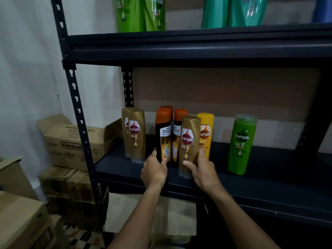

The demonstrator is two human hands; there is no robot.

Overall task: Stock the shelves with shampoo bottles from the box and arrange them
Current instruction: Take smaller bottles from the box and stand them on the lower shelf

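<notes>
On the dark middle shelf point(251, 178) stand shampoo bottles. My left hand point(154, 172) grips the base of a black bottle with an orange cap point(163, 130). My right hand point(201, 170) grips the lower part of a gold Sunsilk bottle point(189, 139) at the shelf's front. Two more gold bottles point(136, 135) stand at the left. More orange-capped black bottles point(178, 130) stand behind, a yellow Sunsilk bottle point(206, 130) behind the held gold one. A green Sunsilk bottle point(241, 142) stands alone to the right.
The upper shelf point(197, 44) carries green bottles point(142, 13) and teal bottles point(235, 11). Cardboard boxes point(71, 144) are stacked left of the rack's upright post point(79, 114). An open cardboard box point(152, 214) sits below the shelf, between my arms.
</notes>
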